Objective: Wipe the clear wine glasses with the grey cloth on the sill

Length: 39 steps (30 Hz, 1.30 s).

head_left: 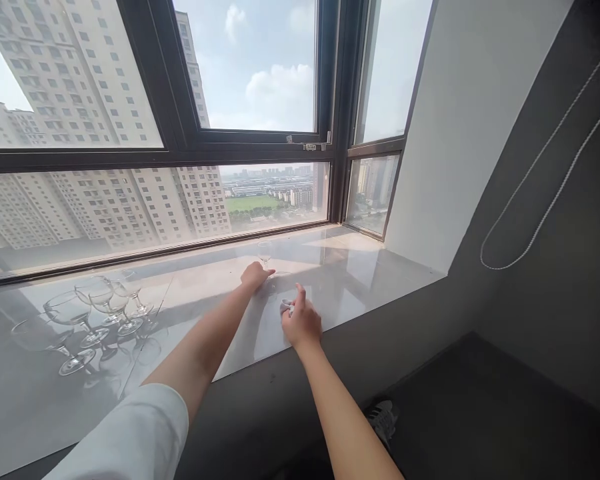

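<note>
My left hand (255, 276) reaches out over the windowsill, its fingers closed around the stem of a small clear wine glass (265, 251). The bowl shows above the fingers, while the hand covers part of the stem. Closer to the sill's front edge, my right hand (303, 323) is closed around a crumpled white cloth or tissue (286, 307), its thumb pointing up. Only a bit of the white material shows; the rest is inside the fist.
Several clear stemmed glasses (94, 308) stand grouped on the left of the glossy pale sill (350, 280). Dark-framed windows (250, 148) rise behind it. A white looped cord (540, 223) hangs at the right. Below the sill, a shoe (383, 419) shows on the dark floor.
</note>
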{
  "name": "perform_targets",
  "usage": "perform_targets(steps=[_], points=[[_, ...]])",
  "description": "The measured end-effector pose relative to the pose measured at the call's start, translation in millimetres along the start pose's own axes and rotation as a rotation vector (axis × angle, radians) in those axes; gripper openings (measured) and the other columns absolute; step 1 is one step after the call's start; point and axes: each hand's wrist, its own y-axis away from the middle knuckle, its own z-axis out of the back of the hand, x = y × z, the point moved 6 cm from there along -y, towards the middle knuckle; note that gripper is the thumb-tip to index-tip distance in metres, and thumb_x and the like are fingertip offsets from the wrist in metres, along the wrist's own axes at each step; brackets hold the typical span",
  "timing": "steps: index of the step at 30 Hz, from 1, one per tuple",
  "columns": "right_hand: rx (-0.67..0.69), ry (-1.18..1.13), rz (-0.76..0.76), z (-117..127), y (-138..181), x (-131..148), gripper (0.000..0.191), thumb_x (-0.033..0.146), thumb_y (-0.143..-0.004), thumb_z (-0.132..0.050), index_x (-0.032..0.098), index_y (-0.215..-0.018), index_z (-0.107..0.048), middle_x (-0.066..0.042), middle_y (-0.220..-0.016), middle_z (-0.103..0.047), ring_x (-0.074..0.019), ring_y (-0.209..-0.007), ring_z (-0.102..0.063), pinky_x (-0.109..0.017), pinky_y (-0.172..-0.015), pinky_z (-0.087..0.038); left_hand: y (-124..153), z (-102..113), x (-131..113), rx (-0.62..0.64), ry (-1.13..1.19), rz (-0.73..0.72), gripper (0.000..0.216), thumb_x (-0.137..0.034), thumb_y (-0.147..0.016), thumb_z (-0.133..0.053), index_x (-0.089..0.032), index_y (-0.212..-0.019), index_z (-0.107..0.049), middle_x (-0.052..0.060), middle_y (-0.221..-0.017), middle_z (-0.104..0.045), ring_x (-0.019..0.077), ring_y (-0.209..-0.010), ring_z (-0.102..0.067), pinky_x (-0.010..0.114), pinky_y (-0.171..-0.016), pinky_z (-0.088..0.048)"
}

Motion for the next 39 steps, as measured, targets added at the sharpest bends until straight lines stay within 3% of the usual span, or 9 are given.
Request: perform_targets(steps=[4,9,14,18,21,24,27,32,39], points=[[-0.005,-0.019,0.000,3,2,1,0.063,0.018,-0.085,-0.046,0.021,-0.143,-0.024,-0.006,-0.104,-0.062,-0.0187,-0.087,-0.058,-0.027,-0.072,-0.040,45,19,11,-0.054,-0.022,0.044,0.054,-0.058,-0.078,-0.059,-0.016,-0.112,-0.057,0.014,-0.114,-0.065,0.0254,-0.100,-0.060,0.029,-0.073,-0.039],[0.005,-0.020,-0.012,4,3,1,0.061,0.020,-0.086,-0.045,0.022,-0.143,-0.024,-0.006,-0.105,-0.062,-0.0184,-0.087,-0.058,-0.027,-0.069,-0.039,146,58,48,-0.027,-0.120,-0.244,0.036,-0.047,-0.084,-0.052,-0.021,-0.108,-0.061,0.003,-0.082,-0.067,0.0180,-0.073,-0.060,0.026,-0.061,-0.034],[0.017,-0.001,-0.037,3,3,-1,0.059,0.021,-0.087,-0.044,0.022,-0.144,-0.026,-0.007,-0.106,-0.062,-0.0187,-0.089,-0.059,-0.027,-0.068,-0.039,243,129,143,-0.108,-0.223,-0.173,0.031,-0.049,-0.084,-0.049,-0.025,-0.097,-0.064,0.000,-0.072,-0.064,0.0163,-0.061,-0.057,0.026,-0.056,-0.032],[0.008,-0.004,-0.031,2,5,-2,0.059,0.023,-0.088,-0.043,0.022,-0.145,-0.025,-0.008,-0.109,-0.062,-0.0192,-0.090,-0.060,-0.027,-0.067,-0.039,283,197,234,-0.320,-0.325,0.101,0.027,-0.045,-0.084,-0.046,-0.025,-0.089,-0.063,0.000,-0.073,-0.064,0.0183,-0.066,-0.058,0.026,-0.058,-0.035],[0.015,0.007,-0.054,0,5,-4,0.059,0.026,-0.089,-0.044,0.023,-0.145,-0.026,-0.008,-0.110,-0.061,-0.0197,-0.091,-0.060,-0.028,-0.067,-0.040,303,239,292,-0.524,-0.308,0.288,0.033,-0.039,-0.082,-0.047,-0.023,-0.106,-0.061,0.004,-0.093,-0.067,0.0220,-0.082,-0.062,0.028,-0.065,-0.039],[0.003,0.008,-0.061,-1,4,-5,0.058,0.028,-0.088,-0.045,0.023,-0.144,-0.028,-0.008,-0.110,-0.062,-0.0201,-0.090,-0.061,-0.028,-0.068,-0.040,309,257,328,-0.582,-0.283,0.366,0.051,-0.044,-0.078,-0.051,-0.018,-0.122,-0.055,0.009,-0.105,-0.065,0.0256,-0.095,-0.061,0.029,-0.074,-0.043],[-0.012,-0.003,-0.055,-1,3,-6,0.058,0.029,-0.087,-0.046,0.023,-0.143,-0.030,-0.007,-0.108,-0.063,-0.0202,-0.088,-0.062,-0.029,-0.067,-0.040,297,249,344,-0.467,-0.256,0.395,0.062,-0.052,-0.074,-0.054,-0.013,-0.123,-0.056,0.012,-0.110,-0.063,0.0268,-0.098,-0.060,0.031,-0.077,-0.044],[-0.011,-0.007,-0.062,0,4,-6,0.057,0.030,-0.088,-0.045,0.023,-0.143,-0.030,-0.006,-0.108,-0.063,-0.0202,-0.088,-0.061,-0.028,-0.065,-0.039,259,227,330,-0.392,-0.213,0.390,0.053,-0.052,-0.069,-0.060,-0.015,-0.107,-0.063,0.012,-0.104,-0.065,0.0249,-0.090,-0.063,0.028,-0.070,-0.045],[0.010,0.009,-0.079,2,5,-4,0.055,0.028,-0.089,-0.043,0.023,-0.142,-0.029,-0.007,-0.110,-0.062,-0.0190,-0.092,-0.061,-0.027,-0.067,-0.040,226,217,322,-0.431,-0.048,0.525,0.022,-0.041,-0.072,-0.060,-0.020,-0.067,-0.058,0.003,-0.060,-0.063,0.0205,-0.059,-0.060,0.027,-0.052,-0.037]])
